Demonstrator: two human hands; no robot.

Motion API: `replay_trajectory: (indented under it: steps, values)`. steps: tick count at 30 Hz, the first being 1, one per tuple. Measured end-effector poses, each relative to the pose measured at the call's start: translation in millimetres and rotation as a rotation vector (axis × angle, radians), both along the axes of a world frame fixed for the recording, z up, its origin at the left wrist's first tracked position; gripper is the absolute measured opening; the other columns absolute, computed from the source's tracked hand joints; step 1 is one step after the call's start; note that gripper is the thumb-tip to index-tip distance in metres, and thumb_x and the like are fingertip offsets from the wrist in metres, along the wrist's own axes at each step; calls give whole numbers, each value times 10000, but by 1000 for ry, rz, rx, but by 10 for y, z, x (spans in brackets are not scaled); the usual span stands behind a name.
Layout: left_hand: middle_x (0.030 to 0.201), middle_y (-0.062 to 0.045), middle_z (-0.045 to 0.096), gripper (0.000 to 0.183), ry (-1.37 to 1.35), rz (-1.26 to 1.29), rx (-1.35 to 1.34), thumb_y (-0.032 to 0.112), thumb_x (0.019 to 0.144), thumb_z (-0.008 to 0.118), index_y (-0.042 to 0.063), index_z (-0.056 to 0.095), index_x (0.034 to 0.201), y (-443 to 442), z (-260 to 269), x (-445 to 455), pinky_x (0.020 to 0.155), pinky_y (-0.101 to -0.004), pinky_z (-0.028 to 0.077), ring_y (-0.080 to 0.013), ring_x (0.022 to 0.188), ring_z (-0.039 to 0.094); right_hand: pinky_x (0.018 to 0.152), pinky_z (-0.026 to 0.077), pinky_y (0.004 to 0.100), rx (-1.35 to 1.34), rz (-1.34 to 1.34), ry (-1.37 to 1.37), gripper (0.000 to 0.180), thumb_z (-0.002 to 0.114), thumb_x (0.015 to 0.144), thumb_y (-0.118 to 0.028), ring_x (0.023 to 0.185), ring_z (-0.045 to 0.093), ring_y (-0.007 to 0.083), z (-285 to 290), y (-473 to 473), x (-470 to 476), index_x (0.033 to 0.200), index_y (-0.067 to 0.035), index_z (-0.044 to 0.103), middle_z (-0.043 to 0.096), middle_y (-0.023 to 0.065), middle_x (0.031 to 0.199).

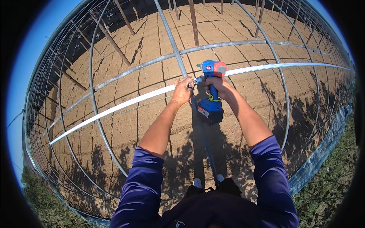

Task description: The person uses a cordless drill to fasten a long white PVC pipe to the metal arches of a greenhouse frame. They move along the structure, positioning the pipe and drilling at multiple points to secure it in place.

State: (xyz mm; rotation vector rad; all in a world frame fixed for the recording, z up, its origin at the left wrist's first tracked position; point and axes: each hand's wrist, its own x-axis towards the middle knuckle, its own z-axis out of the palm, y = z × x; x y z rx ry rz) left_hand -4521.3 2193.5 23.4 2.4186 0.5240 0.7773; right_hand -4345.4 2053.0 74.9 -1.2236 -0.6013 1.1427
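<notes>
My right hand [221, 87] is wrapped around the handle of a blue and red cordless drill driver [212, 68]. Its nose, with a green tip, points left, and a dark battery pack [210, 115] hangs below the grip. A yellow cord is tied around the handle's lower part. My left hand [183, 89] grips a long bright metal channel strip [137, 101] where it crosses a grey steel pipe [178, 58]. The strip runs across the frame and passes behind the driver. What lies under my left fingers is hidden.
Curved steel hoops [92, 71] of a greenhouse frame stand on both sides. A horizontal pipe [228, 44] crosses beyond the strip. Wooden posts [193, 24] rise from bare soil [154, 114]. Blue plastic sheeting [319, 159] edges the right side, beside green plants [333, 182].
</notes>
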Motion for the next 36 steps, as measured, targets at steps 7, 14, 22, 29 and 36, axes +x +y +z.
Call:
replay_trajectory:
  steps: [7,14,22,29,36]
  values:
    - [1226,-154,770,278,-137,14,-120,-184,768,469,58,452,904,-17,91,-10,1131,-479,451,-394,1300,629,628,531,322,-122,62,-642,352,873,833,-161,705,662,142,172,-144,409,1085,-67,646,685,35,853]
    - [1184,-180,773,242,-148,6,-211,-176,802,464,50,434,883,-29,91,59,1177,-444,436,-328,1347,622,874,606,413,122,-124,-1011,448,904,833,-244,1005,769,277,-546,170,703,1183,-62,691,779,131,1075]
    - [1153,-157,773,225,-208,35,-357,-170,868,459,48,506,896,-86,177,72,1121,-407,483,-242,1231,669,843,600,355,170,-280,-847,339,853,873,-168,954,772,210,-642,375,588,1169,-52,735,800,91,1046]
    - [1166,-126,722,156,-644,435,-352,8,972,679,15,612,1113,-742,-435,-413,1022,-355,531,-206,1112,677,800,609,451,120,-323,-1011,492,906,814,-343,939,777,388,-510,293,536,1124,-13,714,788,202,993]
    - [1086,-62,736,327,-561,55,-1381,212,968,834,51,682,1208,-799,-1011,-144,829,-310,586,-153,949,700,647,587,310,72,-204,-650,201,846,900,-165,687,720,122,-375,268,463,1024,-49,738,757,63,809]
